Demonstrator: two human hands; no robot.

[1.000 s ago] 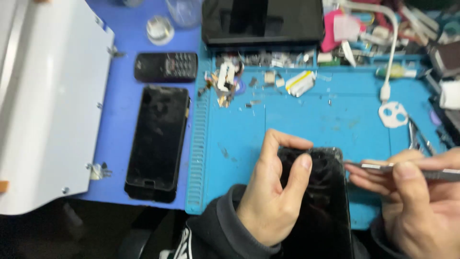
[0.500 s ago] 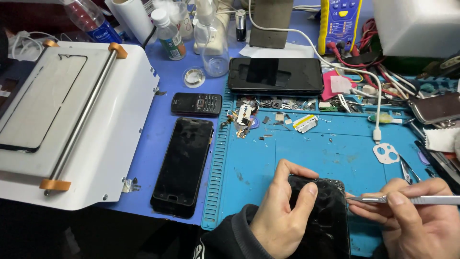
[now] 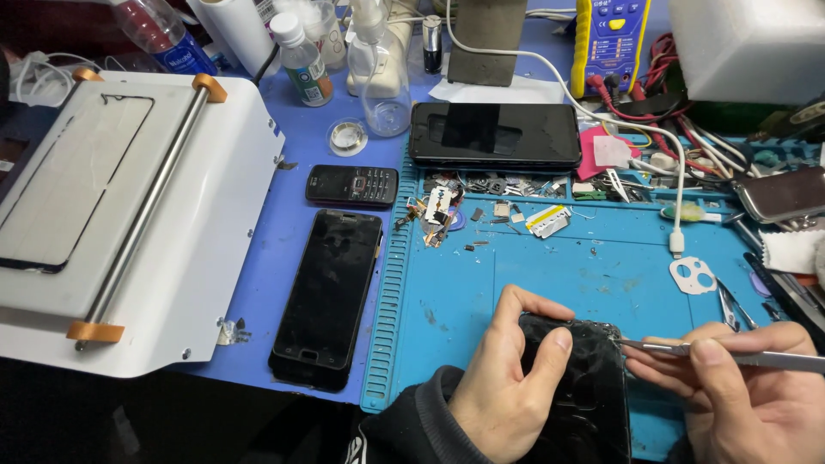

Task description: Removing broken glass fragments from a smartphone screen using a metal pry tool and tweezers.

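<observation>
the left hand (image 3: pixel 507 387) holds a black phone (image 3: pixel 589 387) w/ a cracked, dusty face; the fingers curl round its left edge & the thumb (image 3: pixel 550 357) presses flat on the glass, so the hand is closed on it; the phone lies at the near edge of the blue mat (image 3: pixel 550 275), low & right of middle; the right hand (image 3: pixel 739 387) is just right of the phone, fingers pinched tight on thin metal tweezers (image 3: pixel 687 348); the tweezer tip touches the phone's top right edge; a 2nd black phone (image 3: pixel 331 292) lies flat just left of the mat, well apart from both hands; a small keypad phone (image 3: pixel 352 185) sits past it, near the mat's far left corner; a big dark phone (image 3: pixel 494 133) lies along the mat's far edge; tiny parts & screws (image 3: pixel 481 202) are strewn on the mat's far part; a white cable plug (image 3: pixel 676 245) & a white camera-hole piece (image 3: pixel 694 275) rest on the mat's right side; a white machine (image 3: pixel 206 258) stands far left of the mat.
</observation>
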